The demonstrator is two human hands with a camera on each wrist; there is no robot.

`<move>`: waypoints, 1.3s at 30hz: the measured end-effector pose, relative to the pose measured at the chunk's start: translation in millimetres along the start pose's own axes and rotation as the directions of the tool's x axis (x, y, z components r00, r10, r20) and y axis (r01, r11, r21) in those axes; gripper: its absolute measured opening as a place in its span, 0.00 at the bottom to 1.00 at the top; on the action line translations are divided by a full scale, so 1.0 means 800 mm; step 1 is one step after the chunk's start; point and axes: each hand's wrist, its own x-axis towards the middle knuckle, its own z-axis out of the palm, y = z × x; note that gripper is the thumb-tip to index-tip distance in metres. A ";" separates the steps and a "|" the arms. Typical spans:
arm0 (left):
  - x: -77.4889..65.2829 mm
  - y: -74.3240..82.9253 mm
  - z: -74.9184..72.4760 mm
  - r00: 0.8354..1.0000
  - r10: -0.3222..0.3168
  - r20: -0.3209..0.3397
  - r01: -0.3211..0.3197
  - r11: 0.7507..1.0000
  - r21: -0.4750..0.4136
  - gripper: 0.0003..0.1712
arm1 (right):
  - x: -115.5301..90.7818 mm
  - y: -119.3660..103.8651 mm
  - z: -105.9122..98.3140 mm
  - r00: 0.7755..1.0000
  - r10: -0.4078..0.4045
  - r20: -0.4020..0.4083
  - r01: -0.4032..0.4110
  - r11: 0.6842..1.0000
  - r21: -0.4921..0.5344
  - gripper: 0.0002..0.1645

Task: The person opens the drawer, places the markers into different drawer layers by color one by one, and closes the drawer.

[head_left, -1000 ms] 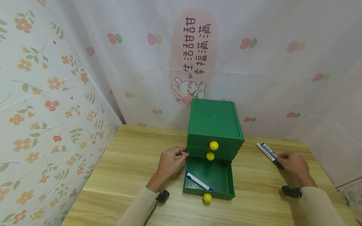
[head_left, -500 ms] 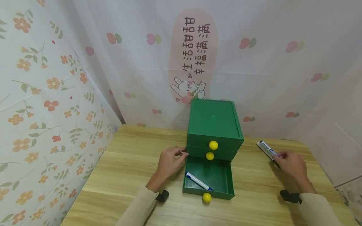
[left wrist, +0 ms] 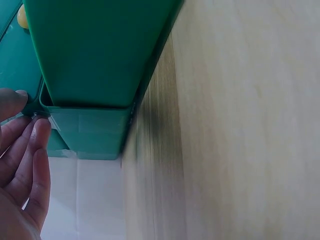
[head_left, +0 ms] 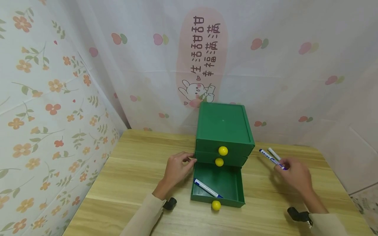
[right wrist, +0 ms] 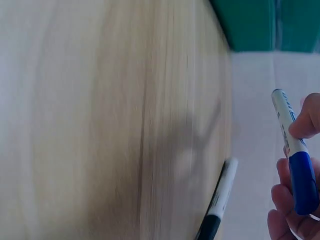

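Note:
A green drawer cabinet [head_left: 225,123] with yellow ball knobs stands at the back middle of the table. Its bottom drawer [head_left: 231,202] is pulled out, and a white marker [head_left: 208,189] with blue ends lies slanted inside it. My left hand [head_left: 177,168] pinches the cabinet's left front edge, thumb at the front and fingertips on the side. To the right of the cabinet, my right hand [head_left: 296,173] holds a blue-capped whiteboard marker [right wrist: 287,120] between thumb and fingers, raised over the table. Beneath it lies a black-capped marker [right wrist: 225,185], partly hidden by the hand in the head view.
The wooden table [head_left: 141,147] meets a patterned curtain [head_left: 141,65] behind the cabinet. A floral curtain [head_left: 53,131] hangs along the left side. The open drawer juts forward between the two hands, its bottom knob [head_left: 216,205] sticking out in front.
My right hand has picked up the blue-capped marker from beside the black-capped one and moved it left, toward the cabinet. The left hand and the drawer have stayed put.

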 end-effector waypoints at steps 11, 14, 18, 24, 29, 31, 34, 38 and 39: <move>-0.001 0.002 0.000 1.000 -0.007 -0.007 0.007 1.000 -0.007 0.10 | -0.023 -0.047 0.002 0.998 -0.058 -0.033 0.058 0.998 0.009 0.07; -0.001 0.002 0.000 1.000 -0.005 -0.009 0.005 1.000 -0.012 0.10 | -0.031 -0.059 0.000 0.997 -0.073 -0.033 0.074 0.997 0.016 0.07; -0.002 0.003 0.000 1.000 -0.003 -0.015 0.002 1.000 -0.018 0.10 | -0.042 -0.071 0.000 0.993 -0.106 -0.046 0.106 0.994 0.005 0.08; -0.002 0.003 0.002 1.000 -0.007 -0.024 0.006 1.000 -0.024 0.10 | -0.056 -0.089 0.004 0.982 -0.175 -0.064 0.174 0.984 -0.025 0.11; -0.002 0.003 0.003 1.000 -0.015 -0.027 0.014 0.999 -0.031 0.10 | -0.064 -0.099 0.008 0.968 -0.240 -0.071 0.238 0.971 -0.040 0.15; -0.003 0.003 0.003 0.999 -0.019 -0.026 0.018 0.999 -0.034 0.10 | -0.068 -0.100 0.009 0.964 -0.255 -0.070 0.252 0.966 -0.048 0.16; -0.003 0.003 0.003 0.999 -0.024 -0.026 0.024 0.999 -0.033 0.10 | -0.072 -0.104 0.010 0.962 -0.264 -0.067 0.261 0.964 -0.048 0.16; -0.003 0.003 0.003 0.999 -0.025 -0.029 0.024 0.999 -0.028 0.10 | -0.074 -0.111 0.010 0.957 -0.278 -0.079 0.276 0.960 -0.039 0.15; -0.003 0.003 0.003 0.999 -0.025 -0.030 0.024 0.999 -0.028 0.10 | -0.073 -0.113 0.010 0.954 -0.287 -0.083 0.285 0.958 -0.037 0.15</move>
